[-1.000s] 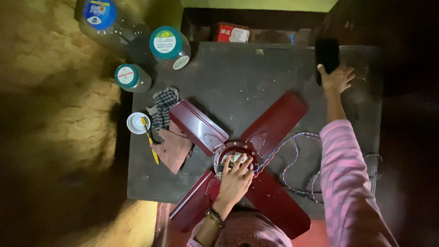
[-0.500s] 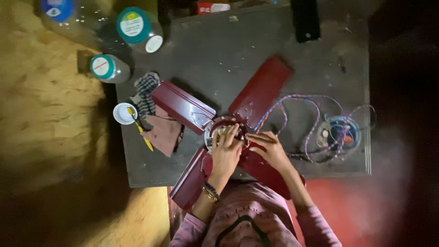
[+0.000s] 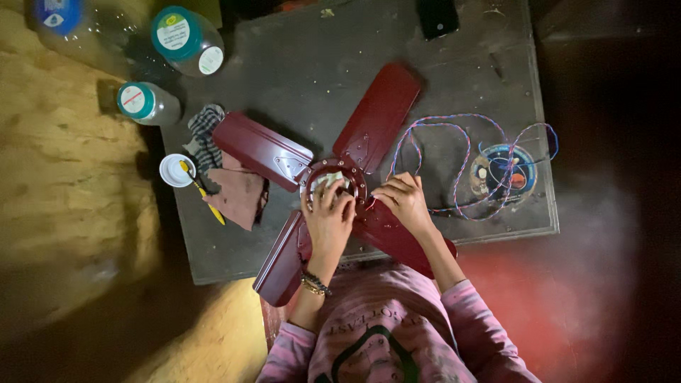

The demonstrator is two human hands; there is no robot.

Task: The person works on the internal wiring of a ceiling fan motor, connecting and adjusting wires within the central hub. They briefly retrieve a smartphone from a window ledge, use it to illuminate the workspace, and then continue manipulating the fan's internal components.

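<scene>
1. Head view, the work: a dark red fan [image 3: 333, 191] with four blades lies flat on a grey table [image 3: 298, 64], its round hub [image 3: 333, 183] near the table's front edge, just ahead of the person.

2. Head view, left hand [image 3: 328, 213]: it lies on the hub with fingers spread and bent over something pale in the middle. It was there a second ago too. Whether it pinches that pale part or only presses on it I cannot tell.

3. Head view, right hand [image 3: 406, 202]: this is the change. A second ago it was stretched to the far right corner by the dark phone [image 3: 438, 15]; now it is back at the hub's right edge, fingers curled on the blade root. It seems to hold nothing loose.

4. So both hands now work on the hub together, where before only one did.

5. Head view, around: a twisted wire [image 3: 454, 142] runs from the hub to a round part [image 3: 505, 172] at right. At left lie a cloth [image 3: 240, 195], a white lid [image 3: 176, 170] with a yellow tool [image 3: 202, 191], and jars [image 3: 186, 39].
</scene>
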